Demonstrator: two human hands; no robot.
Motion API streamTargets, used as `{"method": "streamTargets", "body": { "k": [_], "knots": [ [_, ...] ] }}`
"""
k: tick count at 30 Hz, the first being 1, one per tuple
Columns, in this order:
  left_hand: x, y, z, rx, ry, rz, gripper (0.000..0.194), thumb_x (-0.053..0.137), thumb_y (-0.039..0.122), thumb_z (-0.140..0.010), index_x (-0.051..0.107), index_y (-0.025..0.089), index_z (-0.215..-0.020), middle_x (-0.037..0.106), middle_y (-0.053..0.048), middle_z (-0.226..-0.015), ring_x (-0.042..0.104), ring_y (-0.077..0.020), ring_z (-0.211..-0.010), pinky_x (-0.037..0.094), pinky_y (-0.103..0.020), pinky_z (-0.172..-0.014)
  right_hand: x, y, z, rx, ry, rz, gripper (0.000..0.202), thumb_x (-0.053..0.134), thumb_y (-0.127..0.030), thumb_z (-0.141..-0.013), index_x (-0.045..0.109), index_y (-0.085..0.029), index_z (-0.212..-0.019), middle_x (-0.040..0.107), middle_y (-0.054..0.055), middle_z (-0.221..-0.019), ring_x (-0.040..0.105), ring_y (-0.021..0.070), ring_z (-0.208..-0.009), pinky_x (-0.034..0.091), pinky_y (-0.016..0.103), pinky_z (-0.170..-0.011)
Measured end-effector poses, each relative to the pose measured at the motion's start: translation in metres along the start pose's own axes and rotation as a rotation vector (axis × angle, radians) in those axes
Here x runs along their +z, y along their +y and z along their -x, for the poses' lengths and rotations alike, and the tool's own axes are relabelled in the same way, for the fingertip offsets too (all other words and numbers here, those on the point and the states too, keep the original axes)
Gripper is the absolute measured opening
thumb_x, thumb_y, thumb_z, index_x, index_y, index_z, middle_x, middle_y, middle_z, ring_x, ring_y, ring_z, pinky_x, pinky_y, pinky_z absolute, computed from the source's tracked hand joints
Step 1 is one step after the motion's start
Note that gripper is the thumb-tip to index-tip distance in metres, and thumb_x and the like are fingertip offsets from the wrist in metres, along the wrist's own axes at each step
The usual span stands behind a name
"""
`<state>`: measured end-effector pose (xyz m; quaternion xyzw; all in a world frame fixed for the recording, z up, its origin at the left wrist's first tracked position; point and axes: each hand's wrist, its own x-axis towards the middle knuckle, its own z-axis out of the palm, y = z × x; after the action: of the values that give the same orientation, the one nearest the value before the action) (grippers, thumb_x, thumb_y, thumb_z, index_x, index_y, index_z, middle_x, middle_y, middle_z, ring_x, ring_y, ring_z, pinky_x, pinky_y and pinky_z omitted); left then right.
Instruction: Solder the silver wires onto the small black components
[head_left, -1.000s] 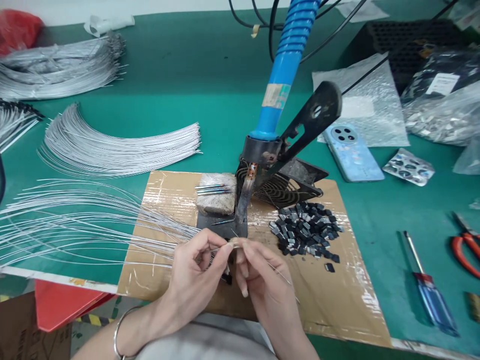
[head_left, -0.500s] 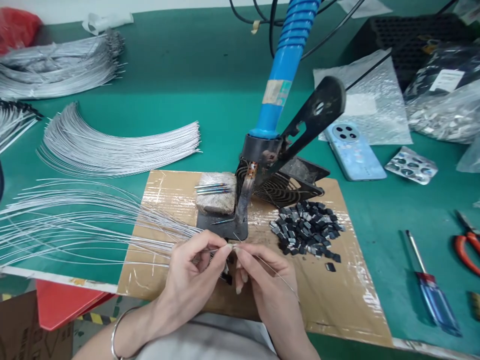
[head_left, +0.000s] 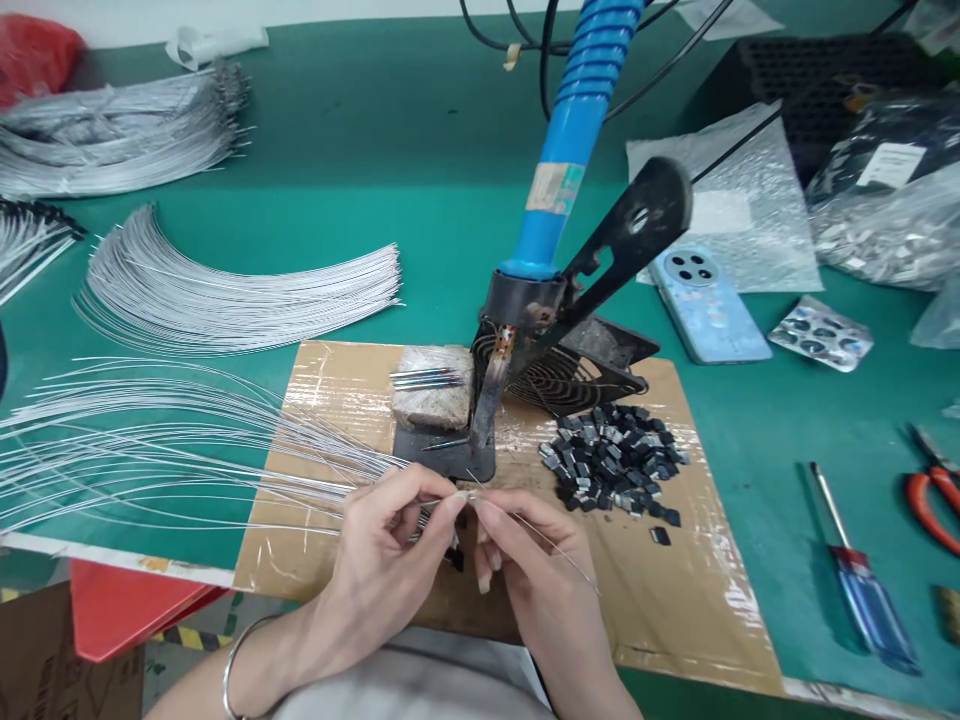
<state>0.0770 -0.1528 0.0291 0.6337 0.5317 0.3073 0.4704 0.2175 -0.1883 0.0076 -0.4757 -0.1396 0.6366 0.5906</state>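
Observation:
My left hand (head_left: 405, 550) is pinched at the cardboard's front middle, with the ends of the spread grey wires (head_left: 300, 450) running in under it. Right beside it, my right hand (head_left: 536, 560) pinches a thin wire (head_left: 559, 550) that trails over its back. The fingertips of both hands nearly meet at a tiny piece too small to make out. Just beyond them stands a soldering iron with a blue handle (head_left: 559, 170), its tip pointing down over a black plate (head_left: 442, 458). Small black connectors (head_left: 611, 455) lie in a pile to the right.
Behind the iron sits a black fan (head_left: 577, 370). A block (head_left: 435, 385) carries thin rods. Wire bundles (head_left: 247, 300) lie at left. A phone (head_left: 709, 305), blister pack (head_left: 821, 333), screwdriver (head_left: 870, 600), pliers (head_left: 934, 500) and plastic bags (head_left: 885, 220) are at right.
My fingertips have drawn very slightly apart, and the lower fingers of my right hand have shifted a little. The things on the table have not moved.

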Motion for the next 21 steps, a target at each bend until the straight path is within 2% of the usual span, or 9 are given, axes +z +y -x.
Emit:
{"method": "streamTargets", "body": {
  "k": [2,6,13,16,21],
  "knots": [
    [0.0,-0.001,0.0,0.007,0.0,-0.008,0.021,0.061,0.025,-0.098,0.07,0.018,-0.081,0.058,0.002,-0.063,0.038,-0.0103,-0.054,0.031,-0.025,-0.049,0.0,0.0,0.0,0.005,0.001,-0.005,0.016,0.089,-0.038,-0.076,0.085,-0.023,-0.077,0.061,-0.002,-0.054,0.052,0.0065,-0.042,0.048,0.015,-0.039],
    [-0.002,-0.001,0.001,0.033,-0.018,-0.052,0.021,0.062,0.024,-0.099,0.07,0.019,-0.08,0.051,0.004,-0.059,0.035,-0.0109,-0.053,0.028,-0.025,-0.048,-0.004,-0.001,-0.002,0.02,-0.019,0.003,0.017,0.09,-0.038,-0.075,0.085,-0.022,-0.075,0.059,-0.003,-0.053,0.049,0.0064,-0.043,0.048,0.015,-0.037],
    [-0.005,-0.001,0.002,0.026,-0.055,-0.089,0.019,0.062,0.025,-0.099,0.07,0.02,-0.083,0.047,0.004,-0.06,0.035,-0.0116,-0.055,0.027,-0.026,-0.05,-0.018,-0.01,-0.006,0.12,-0.121,0.084,0.019,0.089,-0.037,-0.077,0.083,-0.019,-0.075,0.061,-0.002,-0.055,0.051,0.0073,-0.043,0.049,0.018,-0.04],
    [-0.003,0.001,0.0,0.002,-0.038,-0.068,0.02,0.061,0.025,-0.099,0.069,0.019,-0.082,0.048,0.004,-0.059,0.034,-0.011,-0.054,0.027,-0.025,-0.049,-0.017,-0.009,-0.005,0.099,-0.112,0.068,0.02,0.087,-0.039,-0.079,0.084,-0.019,-0.079,0.06,-0.001,-0.056,0.051,0.0074,-0.044,0.049,0.019,-0.04],
    [0.002,0.006,-0.001,-0.008,0.008,-0.036,0.02,0.062,0.023,-0.096,0.067,0.018,-0.077,0.044,0.006,-0.056,0.03,-0.0096,-0.051,0.024,-0.025,-0.047,-0.006,-0.003,-0.002,0.056,-0.032,-0.029,0.019,0.09,-0.038,-0.073,0.085,-0.02,-0.076,0.057,-0.003,-0.053,0.048,0.0069,-0.044,0.048,0.017,-0.038]
  ]
}}
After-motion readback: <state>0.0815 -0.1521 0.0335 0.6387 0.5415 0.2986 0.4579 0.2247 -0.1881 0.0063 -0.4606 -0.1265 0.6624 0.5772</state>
